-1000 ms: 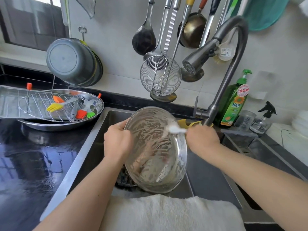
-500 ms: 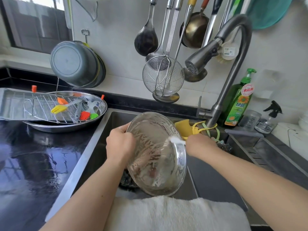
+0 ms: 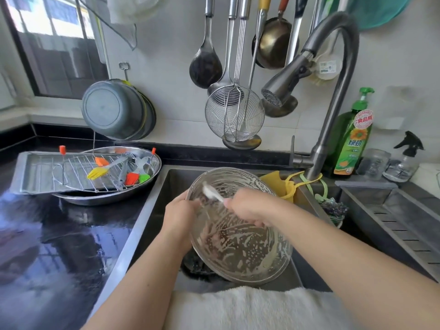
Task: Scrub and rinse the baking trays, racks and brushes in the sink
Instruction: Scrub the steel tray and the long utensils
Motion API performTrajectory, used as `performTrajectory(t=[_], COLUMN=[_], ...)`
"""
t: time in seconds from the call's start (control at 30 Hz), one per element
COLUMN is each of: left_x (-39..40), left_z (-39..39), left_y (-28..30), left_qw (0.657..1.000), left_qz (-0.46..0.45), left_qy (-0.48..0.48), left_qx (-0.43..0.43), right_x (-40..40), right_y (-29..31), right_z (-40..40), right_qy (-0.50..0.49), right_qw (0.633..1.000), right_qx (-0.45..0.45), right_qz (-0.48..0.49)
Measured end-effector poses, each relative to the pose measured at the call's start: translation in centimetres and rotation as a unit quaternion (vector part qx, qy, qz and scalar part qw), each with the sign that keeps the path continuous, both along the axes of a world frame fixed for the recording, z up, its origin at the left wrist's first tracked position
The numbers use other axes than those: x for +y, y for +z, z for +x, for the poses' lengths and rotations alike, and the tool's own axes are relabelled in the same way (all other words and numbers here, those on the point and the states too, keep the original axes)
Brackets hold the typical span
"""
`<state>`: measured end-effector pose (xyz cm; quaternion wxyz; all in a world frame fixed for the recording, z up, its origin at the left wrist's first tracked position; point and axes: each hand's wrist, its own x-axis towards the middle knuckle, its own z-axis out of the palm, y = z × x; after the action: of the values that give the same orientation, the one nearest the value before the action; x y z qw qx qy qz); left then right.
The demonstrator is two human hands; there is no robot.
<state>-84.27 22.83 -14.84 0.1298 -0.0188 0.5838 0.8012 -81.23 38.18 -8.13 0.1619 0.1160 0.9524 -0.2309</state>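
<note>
Over the steel sink, the person's left hand is gripping the left rim of a round, suds-streaked glass dish, holding it tilted above the basin. The right hand is curling around a small white-headed brush, its head lying against the dish's inner face near the upper rim. On the black counter to the left, a wire rack and coloured silicone brushes are resting on a rectangular tray over an oval steel platter.

— What can't you make out?
— My left hand has its fingers behind the soapy round tray.
— And the scrubber?
— The white brush is blurred; my right hand hides its handle.
</note>
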Motion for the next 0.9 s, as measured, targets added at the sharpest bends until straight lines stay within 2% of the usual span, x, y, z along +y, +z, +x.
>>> performTrajectory(t=[0.13,0.23,0.3,0.37,0.47,0.53,0.67,0.8,0.83,0.9], left_x=[0.0,-0.2,-0.3,-0.3,0.0,0.2,0.2,0.3,0.2,0.1], left_z=[-0.1,-0.2,-0.1,0.1,0.3,0.1,0.0,0.3,0.2,0.0], left_y=[0.3,0.7,0.9,1.2,1.3,1.2,1.0,1.0,1.0,1.0], left_qw=[0.996,0.994,0.994,0.993,0.990,0.989,0.989,0.990,0.990,0.991], left_qz=[0.081,0.101,0.105,0.111,0.116,0.118,0.110,0.099,0.099,0.105], left_qy=[0.000,-0.019,-0.029,-0.048,-0.076,-0.088,-0.096,-0.102,-0.097,-0.085], left_qx=[-0.043,-0.036,-0.027,-0.015,0.001,0.009,0.020,0.014,0.012,0.009], right_x=[1.2,1.3,1.1,1.0,0.6,-0.4,-3.5,-2.9,-2.7,-2.9], right_y=[2.1,4.2,4.9,5.4,6.7,7.6,8.8,10.3,10.5,10.3], right_z=[-0.5,-1.1,-1.9,-2.7,-4.3,-4.9,-5.0,-6.4,-6.2,-4.7], right_qy=[-0.052,-0.030,-0.026,-0.040,-0.073,-0.072,0.013,-0.072,-0.069,-0.002], right_qw=[0.990,0.992,0.988,0.987,0.990,0.993,0.994,0.997,0.997,0.999], right_qx=[-0.014,-0.054,-0.070,-0.043,0.034,0.020,-0.092,-0.026,-0.013,-0.018], right_qz=[-0.129,-0.108,-0.133,-0.150,-0.119,-0.095,-0.055,-0.031,-0.035,-0.039])
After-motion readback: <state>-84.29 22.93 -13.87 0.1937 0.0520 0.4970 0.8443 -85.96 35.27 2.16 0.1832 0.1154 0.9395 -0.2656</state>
